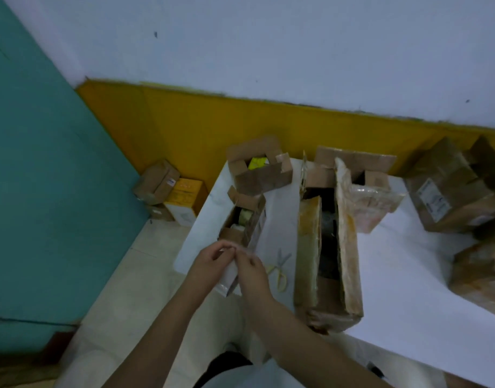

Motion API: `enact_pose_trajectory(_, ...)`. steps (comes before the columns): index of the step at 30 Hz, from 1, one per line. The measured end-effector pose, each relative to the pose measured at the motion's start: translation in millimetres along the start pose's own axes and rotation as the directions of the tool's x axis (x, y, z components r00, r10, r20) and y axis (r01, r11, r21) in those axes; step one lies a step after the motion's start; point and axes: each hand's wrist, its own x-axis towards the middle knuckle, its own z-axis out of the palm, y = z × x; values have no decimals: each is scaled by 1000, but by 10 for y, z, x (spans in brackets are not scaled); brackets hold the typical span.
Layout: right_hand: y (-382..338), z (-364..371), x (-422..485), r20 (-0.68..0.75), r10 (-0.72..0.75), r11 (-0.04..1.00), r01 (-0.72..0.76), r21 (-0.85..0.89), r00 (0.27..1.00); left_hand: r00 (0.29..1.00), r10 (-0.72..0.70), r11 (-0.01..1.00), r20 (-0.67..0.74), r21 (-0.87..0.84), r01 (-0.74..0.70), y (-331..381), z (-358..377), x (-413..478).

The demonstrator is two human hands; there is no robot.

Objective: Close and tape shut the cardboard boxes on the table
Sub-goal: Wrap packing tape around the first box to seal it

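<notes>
A white table point(394, 275) is seen pushed against a wall painted white above and yellow below, with a teal panel at the left. On the table's left end a narrow cardboard box point(242, 219) is set lengthwise, its far flaps raised and its contents only partly seen. Behind it a second open box point(258, 172) is placed, and to the right a long open box point(328, 247) is laid with both long flaps standing up. More boxes point(450, 191) are gathered at the right edge. Yellow-handled scissors point(279, 267) are left flat between the narrow box and the long one. The left hand point(212, 257) and right hand point(250, 266) are brought together at the near end of the narrow box, fingers curled and fingertips nearly meeting; whether a flap or anything else is pinched cannot be told through the blur. Two small cartons point(170, 189) are seen on the floor by the wall.
</notes>
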Motion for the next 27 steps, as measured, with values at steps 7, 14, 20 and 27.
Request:
enact_pose_trajectory(7, -857, -120, -554, 28, -252, 878, 217, 427, 967, 967, 251, 942, -39, -219, -254, 978, -301, -140)
enact_pose_trajectory(14, -1395, -661, -686, -208, -554, 686, 583, 434, 806, 928, 371, 914, 29, -186, -360, 1455, -31, -34)
enact_pose_trajectory(20, -1659, -1085, -653, -270, -768, 569, 812, 128, 581, 972, 237, 891, 7, -401, -214, 1685, 275, 30)
enact_pose_trajectory(27, -1915, -1455, -646, -201, -778, 580, 804, 132, 595, 989, 118, 992, -93, -30, -121, 1450, 829, 533)
